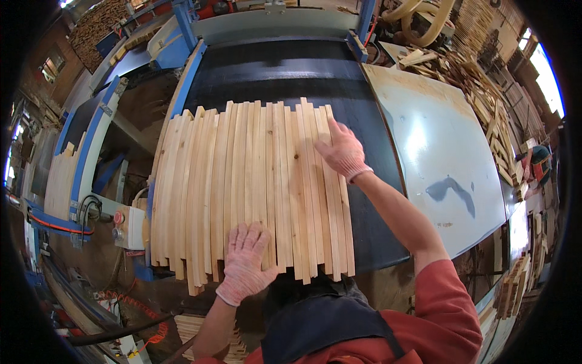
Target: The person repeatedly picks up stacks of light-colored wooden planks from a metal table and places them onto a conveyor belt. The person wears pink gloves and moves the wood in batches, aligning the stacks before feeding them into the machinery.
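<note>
A row of pale wooden strips lies side by side on a black conveyor belt, their ends uneven at both the far and near edges. My left hand, in a pinkish knit work glove, rests with fingers outstretched on the near ends of the middle strips. My right hand, gloved the same way, lies against the far right part of the row, thumb apart from the fingers, by the outermost strips. Neither hand wraps round a strip. The right fingertips are partly turned from view.
Right of the belt is a grey metal side table, with heaped scrap wood beyond. A blue machine frame spans the belt's far end. At left stand a control box with a red button and another conveyor carrying strips.
</note>
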A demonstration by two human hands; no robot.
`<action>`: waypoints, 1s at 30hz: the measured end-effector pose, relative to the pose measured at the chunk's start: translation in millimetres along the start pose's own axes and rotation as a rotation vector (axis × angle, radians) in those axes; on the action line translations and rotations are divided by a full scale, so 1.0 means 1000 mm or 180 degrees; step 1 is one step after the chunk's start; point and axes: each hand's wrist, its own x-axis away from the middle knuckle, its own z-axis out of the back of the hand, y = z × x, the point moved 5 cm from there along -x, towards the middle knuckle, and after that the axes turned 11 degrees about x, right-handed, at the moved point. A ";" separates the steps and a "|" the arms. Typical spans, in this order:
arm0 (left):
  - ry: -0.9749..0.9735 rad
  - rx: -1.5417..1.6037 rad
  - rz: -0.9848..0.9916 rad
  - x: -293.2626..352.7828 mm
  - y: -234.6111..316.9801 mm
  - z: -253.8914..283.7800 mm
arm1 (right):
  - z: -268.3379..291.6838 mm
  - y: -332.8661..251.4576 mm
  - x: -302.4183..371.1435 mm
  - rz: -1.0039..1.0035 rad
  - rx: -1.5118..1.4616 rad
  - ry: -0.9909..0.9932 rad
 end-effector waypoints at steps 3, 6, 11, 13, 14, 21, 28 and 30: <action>-0.0186 -0.0060 0.0142 -0.002 0.007 0.000 | -0.012 -0.057 -0.056 0.0953 -0.0080 0.0273; -0.0247 -0.0084 0.0471 -0.001 0.004 0.002 | -0.031 -0.121 -0.101 0.0925 -0.0082 -0.0329; -0.0295 0.0099 0.0592 -0.002 -0.002 -0.007 | -0.086 -0.141 -0.148 0.1178 0.0455 -0.0376; -0.0270 0.0055 0.0675 0.002 -0.003 -0.009 | -0.082 -0.154 -0.149 0.1141 0.0418 -0.0650; -0.0262 0.0030 0.0689 0.002 -0.002 -0.010 | -0.080 -0.156 -0.148 0.0906 0.0372 -0.0490; -0.0069 0.0257 0.0593 0.003 -0.005 -0.010 | -0.053 -0.163 -0.153 0.0542 0.0030 -0.0611; 0.0101 0.0483 0.0306 0.021 0.007 0.004 | 0.047 -0.167 -0.142 0.0701 -0.1227 0.0525; 0.0433 0.0813 -0.0032 0.021 0.023 0.023 | 0.076 -0.149 -0.139 0.0673 -0.1915 0.0952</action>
